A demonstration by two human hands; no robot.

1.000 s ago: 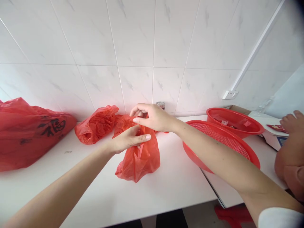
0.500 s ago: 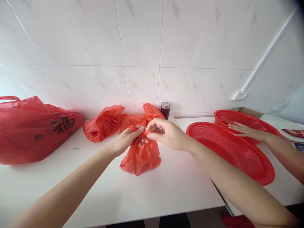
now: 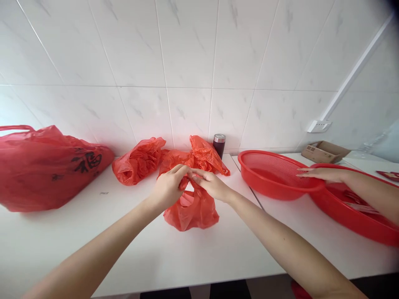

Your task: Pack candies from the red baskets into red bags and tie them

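Note:
A small red plastic bag [image 3: 193, 214] rests on the white table, its top gathered up between my hands. My left hand [image 3: 172, 182] is closed round one side of the bag's top. From the other side, my right hand [image 3: 209, 182] pinches the handle part, fingertips meeting those of the left. A gap shows between the two raised handles, above the bag's body. What the bag contains is hidden. Just behind my hands lie crumpled red plastic bags [image 3: 202, 153], and another crumpled red bag [image 3: 139, 162] sits to their left.
A large full red bag [image 3: 46, 170] with black lettering stands far left. A dark flask [image 3: 219, 145] is by the tiled wall. At right are two red plastic baskets [image 3: 268, 187], another person's hand [image 3: 321, 173] over them, and a cardboard box [image 3: 326, 153].
My hands have shifted their hold, and the bag's handles now stand apart with a gap between. At right, the baskets have swapped about, one toward the wall, the other nearer; the box is uncovered.

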